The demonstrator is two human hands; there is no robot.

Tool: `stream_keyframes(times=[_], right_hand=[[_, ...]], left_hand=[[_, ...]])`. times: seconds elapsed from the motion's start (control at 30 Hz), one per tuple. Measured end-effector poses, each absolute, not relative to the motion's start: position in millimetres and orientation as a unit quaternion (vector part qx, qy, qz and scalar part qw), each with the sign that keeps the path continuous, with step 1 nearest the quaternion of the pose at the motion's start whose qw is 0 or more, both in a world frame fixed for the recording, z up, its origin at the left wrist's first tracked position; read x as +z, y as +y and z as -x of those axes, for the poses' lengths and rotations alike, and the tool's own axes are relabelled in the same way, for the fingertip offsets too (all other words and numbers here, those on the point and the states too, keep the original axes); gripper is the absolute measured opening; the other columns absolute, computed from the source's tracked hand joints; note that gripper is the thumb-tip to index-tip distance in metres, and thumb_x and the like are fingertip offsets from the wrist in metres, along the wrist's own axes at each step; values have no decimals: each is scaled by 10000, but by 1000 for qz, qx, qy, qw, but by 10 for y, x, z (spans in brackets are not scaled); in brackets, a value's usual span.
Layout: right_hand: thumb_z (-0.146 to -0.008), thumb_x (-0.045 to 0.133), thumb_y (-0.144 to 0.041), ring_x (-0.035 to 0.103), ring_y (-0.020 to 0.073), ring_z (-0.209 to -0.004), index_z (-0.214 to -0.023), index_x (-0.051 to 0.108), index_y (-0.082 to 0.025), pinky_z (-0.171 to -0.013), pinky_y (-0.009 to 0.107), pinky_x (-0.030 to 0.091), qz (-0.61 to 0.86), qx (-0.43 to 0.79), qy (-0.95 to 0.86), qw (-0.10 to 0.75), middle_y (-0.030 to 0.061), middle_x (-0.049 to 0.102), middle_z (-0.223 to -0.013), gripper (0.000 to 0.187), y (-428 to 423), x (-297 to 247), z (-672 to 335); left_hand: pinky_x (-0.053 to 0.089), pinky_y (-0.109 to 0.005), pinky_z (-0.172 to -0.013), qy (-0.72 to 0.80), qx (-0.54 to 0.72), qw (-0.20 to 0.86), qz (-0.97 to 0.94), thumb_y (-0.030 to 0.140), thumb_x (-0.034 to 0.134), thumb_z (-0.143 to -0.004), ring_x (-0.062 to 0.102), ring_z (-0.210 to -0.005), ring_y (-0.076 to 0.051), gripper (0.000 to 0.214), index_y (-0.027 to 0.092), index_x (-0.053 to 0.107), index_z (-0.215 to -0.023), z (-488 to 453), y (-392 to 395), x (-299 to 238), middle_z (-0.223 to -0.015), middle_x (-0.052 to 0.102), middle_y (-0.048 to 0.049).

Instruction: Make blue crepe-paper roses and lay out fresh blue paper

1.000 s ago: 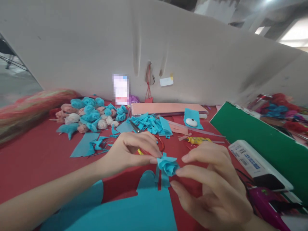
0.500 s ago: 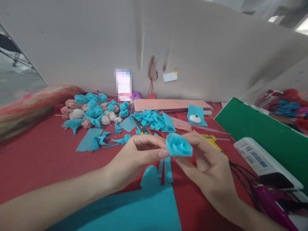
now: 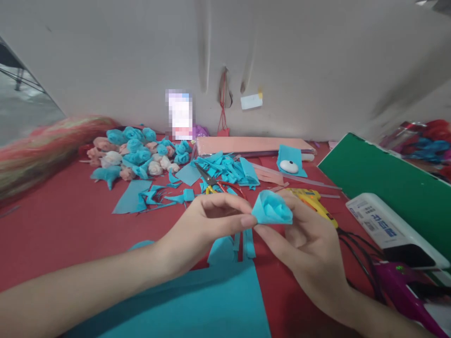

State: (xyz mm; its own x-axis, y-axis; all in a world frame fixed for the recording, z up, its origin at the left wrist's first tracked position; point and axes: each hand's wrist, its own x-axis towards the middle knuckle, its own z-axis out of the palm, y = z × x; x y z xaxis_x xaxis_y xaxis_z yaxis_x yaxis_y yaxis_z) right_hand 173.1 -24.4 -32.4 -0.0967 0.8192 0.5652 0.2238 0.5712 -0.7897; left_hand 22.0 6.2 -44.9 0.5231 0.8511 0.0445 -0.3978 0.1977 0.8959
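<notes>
A blue crepe-paper rose with rolled, folded petals is held up above the table between my two hands. My left hand pinches its left edge between thumb and fingertips. From the right, my right hand grips the flower low down, thumb in front and fingers behind. Beneath my hands lie a large blue paper sheet, a rounded blue petal piece and narrow blue strips. Just beyond my left fingers rest scissors with red and yellow handles.
Finished blue, pink and white paper flowers are heaped at the back left, near blue scraps. On the right are a yellow glue gun, a white power strip, black cables, a purple device and a green board.
The rose has shifted slightly right in the picture and turned, its opening now tilted more away. Both hands keep their hold on it. The whole view has moved a little.
</notes>
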Motion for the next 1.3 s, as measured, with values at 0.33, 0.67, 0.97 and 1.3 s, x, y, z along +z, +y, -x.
stream_keyframes(times=[0.33,0.67,0.97,1.3], right_hand=[[-738,581,-76,492,60,-689,-746,533,-217,-638,155,426,391,302,-679,543,-67,512,-711,149,-280,-334,-1723],[-744,589,-105,495,50,-655,-798,549,-258,-633,126,436,395,340,-660,541,-84,518,-691,167,-279,-348,-1735],[-769,556,-96,500,58,-667,-769,543,-244,-631,131,438,418,314,-653,548,-74,524,-686,149,-247,-381,-1738],[-727,543,-126,579,134,-674,-747,537,-183,-562,215,462,427,292,-697,497,3,585,-698,61,-269,-589,-1586]], left_hand=[[442,-190,-642,251,419,725,-486,219,702,-689,509,-638,-80,41,189,676,-701,-210,48,-421,-676,598,26],[430,-213,-684,257,406,745,-463,236,699,-686,517,-655,-93,58,186,670,-692,-218,59,-417,-676,603,24],[430,-236,-797,242,436,764,-408,235,554,-808,564,-831,-143,128,159,656,-811,-282,71,-420,-842,638,-17],[438,-227,-851,253,451,846,-130,289,321,-890,594,-990,-178,399,72,654,-919,-578,-59,-399,-984,678,-109]])
